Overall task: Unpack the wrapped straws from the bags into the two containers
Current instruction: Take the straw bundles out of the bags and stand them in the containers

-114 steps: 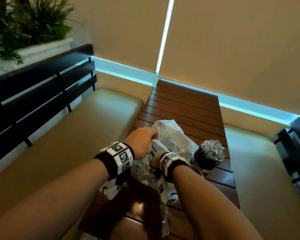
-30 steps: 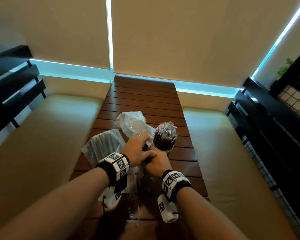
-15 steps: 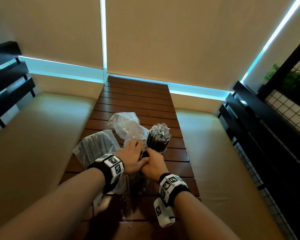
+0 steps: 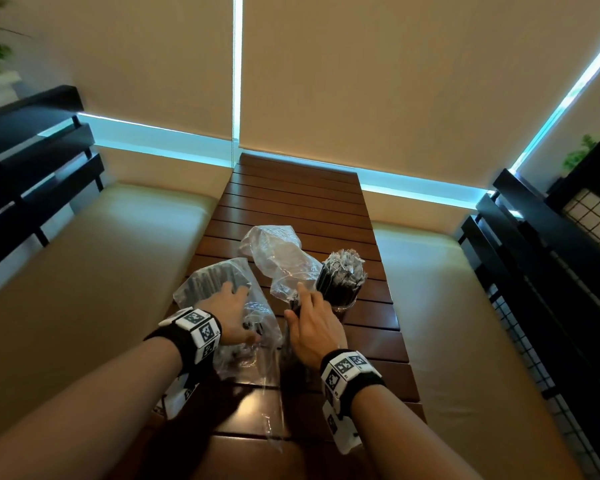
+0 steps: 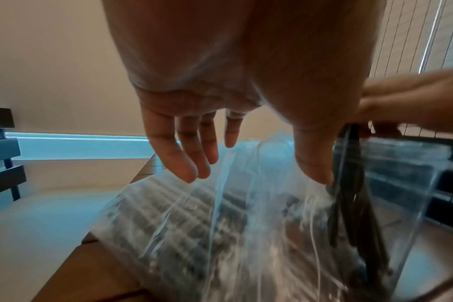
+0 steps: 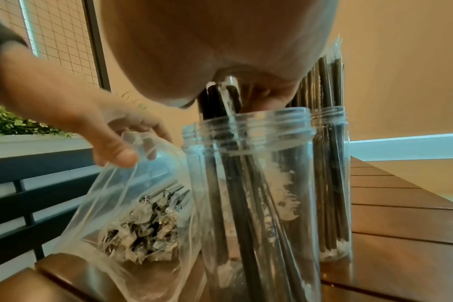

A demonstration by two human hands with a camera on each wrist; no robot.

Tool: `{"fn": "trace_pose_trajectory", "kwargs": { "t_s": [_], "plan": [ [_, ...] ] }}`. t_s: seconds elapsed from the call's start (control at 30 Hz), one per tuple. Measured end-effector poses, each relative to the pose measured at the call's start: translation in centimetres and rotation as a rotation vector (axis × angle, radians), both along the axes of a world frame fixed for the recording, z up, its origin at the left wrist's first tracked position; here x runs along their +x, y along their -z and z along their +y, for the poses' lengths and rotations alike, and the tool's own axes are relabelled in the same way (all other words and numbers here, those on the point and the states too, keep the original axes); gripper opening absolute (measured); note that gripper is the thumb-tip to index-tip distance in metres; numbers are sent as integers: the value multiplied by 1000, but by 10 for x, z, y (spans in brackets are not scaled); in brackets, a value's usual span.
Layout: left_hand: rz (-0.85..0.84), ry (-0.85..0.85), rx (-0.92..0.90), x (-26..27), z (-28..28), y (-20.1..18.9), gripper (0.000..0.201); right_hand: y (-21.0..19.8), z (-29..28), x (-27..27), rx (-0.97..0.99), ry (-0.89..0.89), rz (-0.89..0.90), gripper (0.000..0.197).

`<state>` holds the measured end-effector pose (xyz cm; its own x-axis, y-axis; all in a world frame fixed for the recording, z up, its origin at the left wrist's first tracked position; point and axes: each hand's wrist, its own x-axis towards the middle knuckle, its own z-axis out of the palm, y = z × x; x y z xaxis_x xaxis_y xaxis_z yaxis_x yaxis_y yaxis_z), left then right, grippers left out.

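Two clear jars stand on the wooden table. The far jar is packed with black wrapped straws. My right hand grips a bundle of wrapped straws that stands in the near jar. My left hand is open with straight fingers over a clear bag of straws that lies on the table's left side, fingertips at its mouth. A crumpled, seemingly empty bag leans behind the near jar.
The slatted table runs away from me between two cushioned benches. Dark railings back both benches. The wall with blinds closes off the table's far end.
Half a second ago both hands met at the near jar. My left hand has since let go and moved left onto the bag of straws. My right hand stays on the bundle in the jar.
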<state>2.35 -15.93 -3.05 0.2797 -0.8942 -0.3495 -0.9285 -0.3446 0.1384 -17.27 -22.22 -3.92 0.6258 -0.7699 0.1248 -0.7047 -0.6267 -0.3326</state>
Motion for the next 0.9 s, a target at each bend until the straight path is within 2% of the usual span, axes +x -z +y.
{"fn": "trace_pose_trajectory", "kwargs": {
  "t_s": [0.03,0.07,0.13,0.17,0.23,0.3,0.37,0.47,0.57,0.67,0.77,0.9],
  "plan": [
    [-25,-6,20,0,4,5,95,-2,1,0,-34,26,4,61],
    [-48,-10,21,0,7,9,83,-6,2,1,-85,53,9,67],
    [-60,-37,-31,0,9,11,43,-16,3,5,-212,71,-19,74],
    [-41,-65,-65,1,8,11,28,-22,5,7,-275,54,-56,71],
    [6,-119,-124,6,4,8,16,-32,10,16,-391,-30,-146,51],
    [45,-144,-205,10,1,0,9,-38,20,28,-455,-169,-157,25],
    [33,-129,-273,13,-1,-10,7,-34,33,43,-390,-338,-89,10],
    [28,-133,-375,17,-2,-20,5,-23,46,65,-185,-443,106,16],
    [41,-115,-439,22,4,-28,5,-20,46,79,28,-309,134,28],
    [35,-83,-445,24,12,-39,7,-19,41,90,65,-270,39,35],
    [53,-65,-452,26,19,-47,7,-7,35,107,195,-171,92,42],
    [88,3,-414,19,30,-62,20,13,31,128,325,-84,126,38]
  ]
}}
